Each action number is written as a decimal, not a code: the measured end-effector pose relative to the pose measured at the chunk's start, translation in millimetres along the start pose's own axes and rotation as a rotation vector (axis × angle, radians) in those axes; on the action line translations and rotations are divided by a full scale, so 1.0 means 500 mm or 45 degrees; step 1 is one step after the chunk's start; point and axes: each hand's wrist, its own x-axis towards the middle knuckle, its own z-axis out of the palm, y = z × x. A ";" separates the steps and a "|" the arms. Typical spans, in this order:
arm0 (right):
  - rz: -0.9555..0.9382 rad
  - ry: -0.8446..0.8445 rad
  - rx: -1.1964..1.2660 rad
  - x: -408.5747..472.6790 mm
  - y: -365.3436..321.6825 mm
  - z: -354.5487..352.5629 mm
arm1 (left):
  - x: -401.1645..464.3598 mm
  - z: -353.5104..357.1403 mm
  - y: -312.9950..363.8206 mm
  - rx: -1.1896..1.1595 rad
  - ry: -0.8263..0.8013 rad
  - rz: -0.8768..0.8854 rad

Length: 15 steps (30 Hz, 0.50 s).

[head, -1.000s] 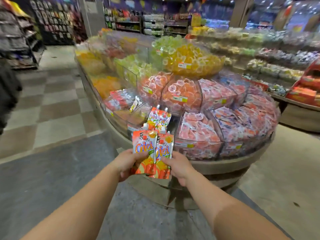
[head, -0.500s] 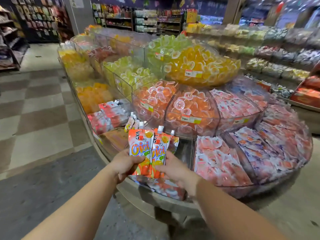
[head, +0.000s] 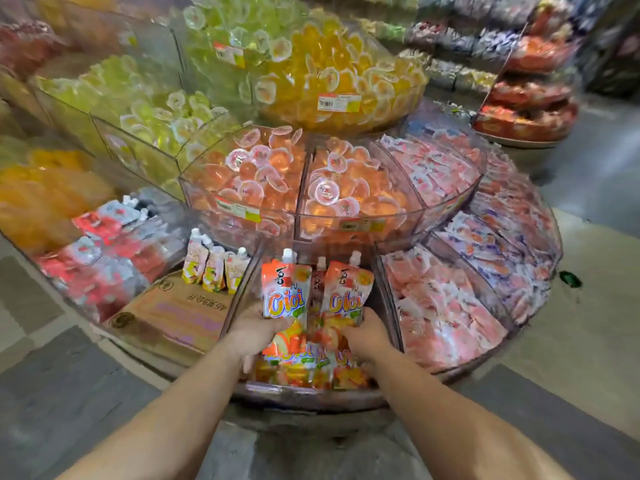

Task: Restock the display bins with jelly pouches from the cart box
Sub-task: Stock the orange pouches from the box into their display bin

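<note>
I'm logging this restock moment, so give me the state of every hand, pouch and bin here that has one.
Left hand: grips the left orange pouch.
Right hand: grips the right orange pouch.
Left orange pouch: upright, spout up, over the front bin.
Right orange pouch: upright, spout up.
Front bin: partly filled with orange pouches.
Cardboard box: lies flat in the neighbouring bin.
Pale pouches: stand upright behind the box.
</note>
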 end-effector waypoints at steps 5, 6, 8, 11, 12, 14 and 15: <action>0.056 0.129 -0.079 0.040 0.013 0.030 | 0.028 -0.012 -0.017 0.062 -0.144 -0.074; 0.051 0.134 -0.109 0.041 0.007 0.034 | 0.032 -0.011 -0.023 0.051 -0.170 -0.084; 0.046 0.146 -0.116 0.052 0.000 0.046 | 0.034 -0.010 -0.025 0.050 -0.183 -0.103; 0.070 0.216 -0.098 0.062 -0.008 0.060 | 0.041 -0.007 -0.030 0.076 -0.197 -0.092; 0.070 0.229 -0.112 0.065 -0.006 0.065 | 0.044 -0.007 -0.032 0.096 -0.200 -0.088; 0.100 0.247 -0.157 0.047 -0.010 0.069 | 0.050 -0.008 -0.036 0.110 -0.204 -0.099; 0.091 0.257 -0.161 0.037 -0.013 0.070 | 0.052 -0.007 -0.036 0.109 -0.202 -0.113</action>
